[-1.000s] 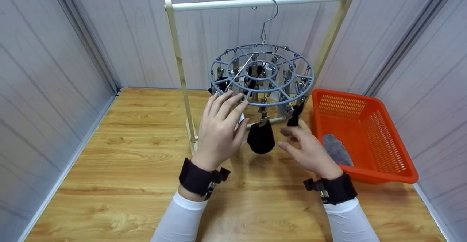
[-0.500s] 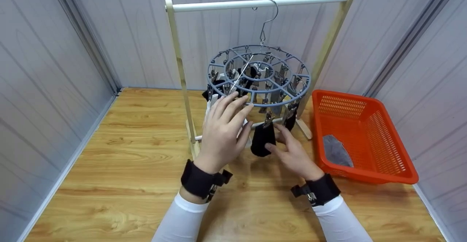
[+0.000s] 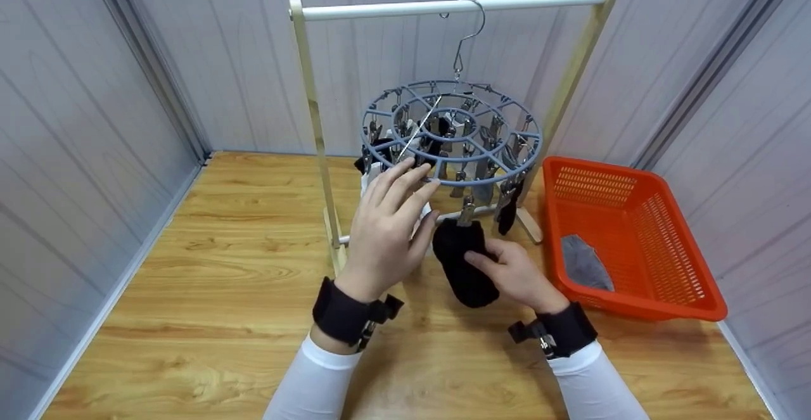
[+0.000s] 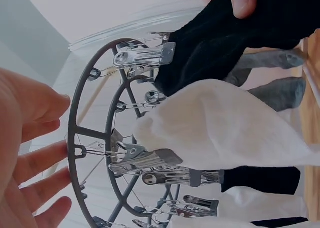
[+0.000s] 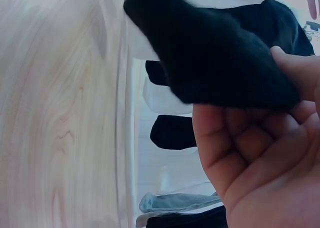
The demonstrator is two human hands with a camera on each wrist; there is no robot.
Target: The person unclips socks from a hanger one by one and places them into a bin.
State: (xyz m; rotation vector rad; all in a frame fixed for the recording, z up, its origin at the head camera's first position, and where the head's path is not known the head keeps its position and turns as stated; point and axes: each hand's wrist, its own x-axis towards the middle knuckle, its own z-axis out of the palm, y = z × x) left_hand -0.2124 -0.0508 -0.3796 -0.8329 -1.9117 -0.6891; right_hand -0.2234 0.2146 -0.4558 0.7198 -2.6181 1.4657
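A black sock (image 3: 466,268) hangs by its cuff from a metal clip (image 3: 467,208) at the front of the round grey clip hanger (image 3: 491,154). My right hand (image 3: 516,274) pinches the sock between thumb and fingers and draws its foot part toward me. In the left wrist view the clip still bites the black sock (image 4: 210,43). My left hand (image 3: 386,230) is at the hanger's front rim, fingers extended, their tips right at the ring. A white sock (image 4: 215,123) and several black, white and grey socks hang from other clips.
The hanger hooks over the white bar (image 3: 393,9) of a wooden-legged rack (image 3: 313,122). An orange basket (image 3: 671,306) stands to the right with a grey sock (image 3: 586,261) inside. Panelled walls (image 3: 253,59) enclose the wooden table (image 3: 241,280).
My right hand has moved left from beside the basket, taken hold of the black sock and spread it. The hanger has turned slightly; my left hand has stayed near its rim.
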